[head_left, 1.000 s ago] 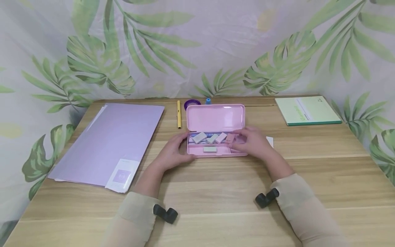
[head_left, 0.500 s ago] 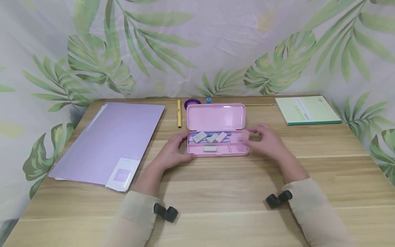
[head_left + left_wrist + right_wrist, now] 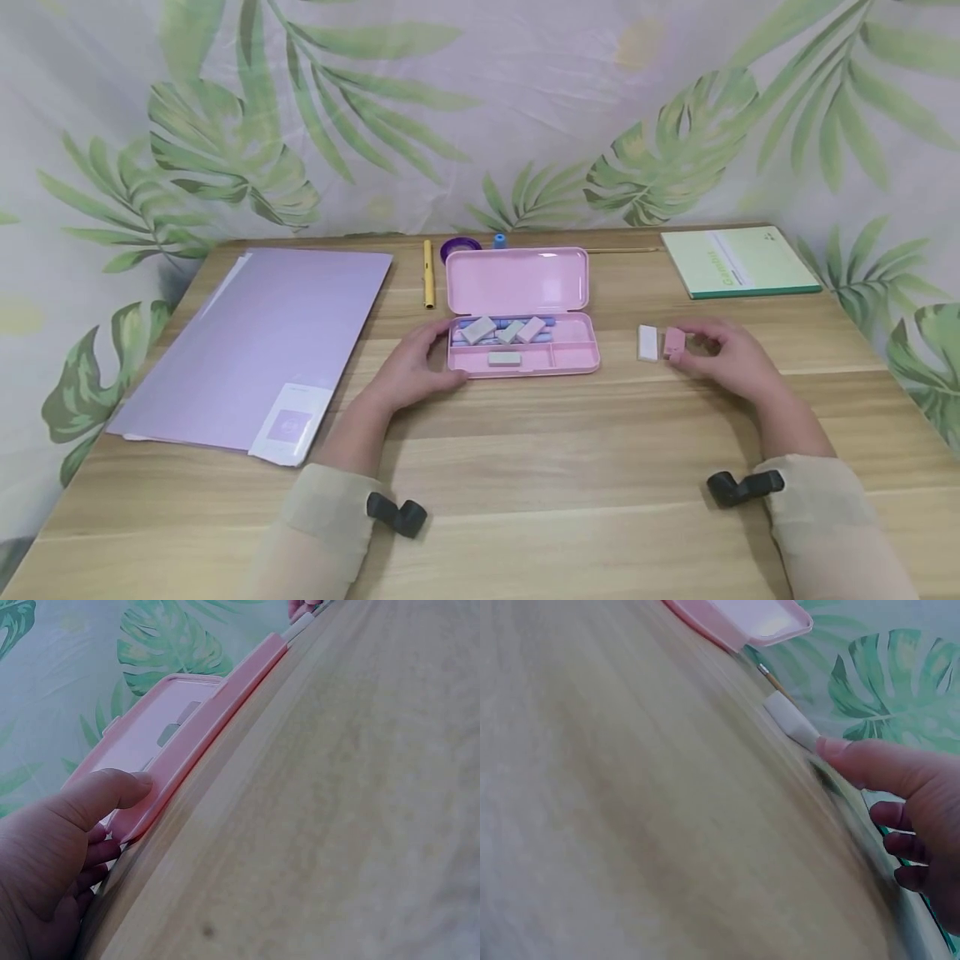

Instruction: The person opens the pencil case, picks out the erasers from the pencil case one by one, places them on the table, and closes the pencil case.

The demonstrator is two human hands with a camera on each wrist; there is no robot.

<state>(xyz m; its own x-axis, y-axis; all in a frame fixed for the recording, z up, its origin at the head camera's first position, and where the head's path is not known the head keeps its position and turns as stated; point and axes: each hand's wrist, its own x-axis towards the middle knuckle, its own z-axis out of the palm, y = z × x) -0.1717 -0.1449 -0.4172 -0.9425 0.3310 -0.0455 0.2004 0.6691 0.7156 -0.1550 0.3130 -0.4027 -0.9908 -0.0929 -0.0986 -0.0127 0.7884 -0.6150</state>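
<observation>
A pink pencil case [image 3: 576,357] lies on the table with its lid [image 3: 517,282] raised. Inside are blue pens, a few pale erasers on top of them, and a greenish eraser [image 3: 505,359] in the front compartment. My left hand [image 3: 411,367] grips the case's left end; in the left wrist view the thumb [image 3: 124,787] presses its front wall. Right of the case, my right hand [image 3: 731,354] pinches a pink eraser [image 3: 674,342] between thumb and fingers, close beside a white eraser [image 3: 648,343] on the table. The right wrist view hides the pink eraser behind the thumb.
A purple folder [image 3: 255,342] lies on the left. Behind the case are a yellow pen [image 3: 428,275], a purple tape roll [image 3: 459,248], a small blue object [image 3: 499,241] and a thin brush [image 3: 622,250]. A green notebook [image 3: 738,262] rests at the back right.
My right hand has lifted the pink eraser out of the case and carried it right, beside the white eraser. The left hand stays on the case.
</observation>
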